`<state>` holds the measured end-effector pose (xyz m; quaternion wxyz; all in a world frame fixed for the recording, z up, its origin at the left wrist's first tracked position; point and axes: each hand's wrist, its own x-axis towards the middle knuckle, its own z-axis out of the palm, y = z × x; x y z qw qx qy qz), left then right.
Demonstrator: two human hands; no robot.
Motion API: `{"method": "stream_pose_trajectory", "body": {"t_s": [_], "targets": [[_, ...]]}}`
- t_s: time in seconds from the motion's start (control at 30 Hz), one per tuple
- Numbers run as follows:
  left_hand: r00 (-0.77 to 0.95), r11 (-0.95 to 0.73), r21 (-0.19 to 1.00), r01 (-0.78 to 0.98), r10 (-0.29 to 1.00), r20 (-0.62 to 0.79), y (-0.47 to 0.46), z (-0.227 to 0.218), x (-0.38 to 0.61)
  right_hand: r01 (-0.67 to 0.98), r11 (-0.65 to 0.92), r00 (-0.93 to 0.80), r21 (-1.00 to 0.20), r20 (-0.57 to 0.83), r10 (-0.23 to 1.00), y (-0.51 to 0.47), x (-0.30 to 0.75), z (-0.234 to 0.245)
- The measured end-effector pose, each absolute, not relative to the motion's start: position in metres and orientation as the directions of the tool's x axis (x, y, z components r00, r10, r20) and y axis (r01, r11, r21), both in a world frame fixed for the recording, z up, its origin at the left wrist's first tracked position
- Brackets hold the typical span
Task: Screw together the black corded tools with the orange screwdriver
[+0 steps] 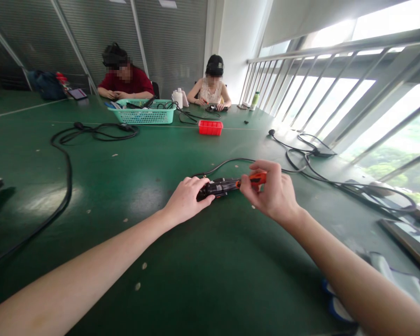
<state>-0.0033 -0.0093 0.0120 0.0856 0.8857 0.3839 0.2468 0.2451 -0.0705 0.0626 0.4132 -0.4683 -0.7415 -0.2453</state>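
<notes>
My left hand point(186, 199) is closed around the left end of a black corded device point(221, 187), which lies on the green table point(203, 261). In my right hand point(276, 193) is an orange-handled screwdriver point(258, 178), pinched by the fingers and pointing left at the device's right end. My fingers cover part of the handle, and I cannot make out whether the tip sits in a screw. A black cable point(227, 161) runs behind the device toward the right.
A red bin point(210, 128) and a teal basket point(143, 114) of tools stand further back. Two people point(126, 81) sit across the table. Black cords point(68, 172) lie left and right. Near the right edge are a flat dark-framed object point(406, 242) and pale cloth point(399, 280). A metal railing point(322, 84) runs alongside.
</notes>
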Motion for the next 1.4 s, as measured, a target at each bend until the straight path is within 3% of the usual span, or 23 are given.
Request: {"method": "stream_pose_trajectory", "body": {"t_s": [0.07, 0.13, 0.23, 0.43, 0.53, 0.8, 0.97, 1.17, 1.4], "targets": [[0.587, -0.696, 0.331, 0.637, 0.717, 0.377, -0.009, 0.011, -0.004, 0.844, 0.535, -0.268, -0.037, 0.835, 0.481, -0.072, 0.244, 0.065], [0.587, -0.700, 0.326, 0.636, 0.713, 0.384, -0.008, 0.011, -0.003, 0.812, 0.583, -0.346, 0.035, 0.832, 0.433, -0.073, 0.244, 0.067], [0.587, -0.697, 0.330, 0.637, 0.716, 0.379, -0.008, 0.011, -0.003, 0.851, 0.502, -0.379, 0.156, 0.844, 0.380, -0.073, 0.246, 0.067], [0.600, -0.703, 0.307, 0.641, 0.709, 0.372, -0.008, 0.010, -0.003, 0.919, 0.390, -0.115, -0.061, 0.904, 0.412, -0.072, 0.246, 0.065], [0.608, -0.707, 0.287, 0.646, 0.704, 0.367, -0.008, 0.009, -0.003, 0.937, 0.337, -0.055, -0.092, 0.913, 0.404, -0.074, 0.244, 0.067], [0.594, -0.692, 0.296, 0.658, 0.719, 0.361, -0.008, 0.009, -0.002, 0.963, 0.257, -0.071, -0.078, 0.849, 0.524, -0.069, 0.245, 0.061], [0.589, -0.686, 0.306, 0.660, 0.725, 0.357, -0.008, 0.010, -0.002, 0.924, 0.345, -0.067, -0.167, 0.815, 0.576, -0.073, 0.240, 0.062], [0.584, -0.678, 0.314, 0.664, 0.734, 0.347, -0.008, 0.010, -0.002, 0.963, 0.263, -0.101, -0.054, 0.834, 0.542, -0.072, 0.240, 0.063], [0.579, -0.681, 0.330, 0.654, 0.731, 0.361, -0.008, 0.009, -0.002, 0.855, 0.514, -0.212, -0.071, 0.856, 0.471, -0.080, 0.230, 0.058]]}}
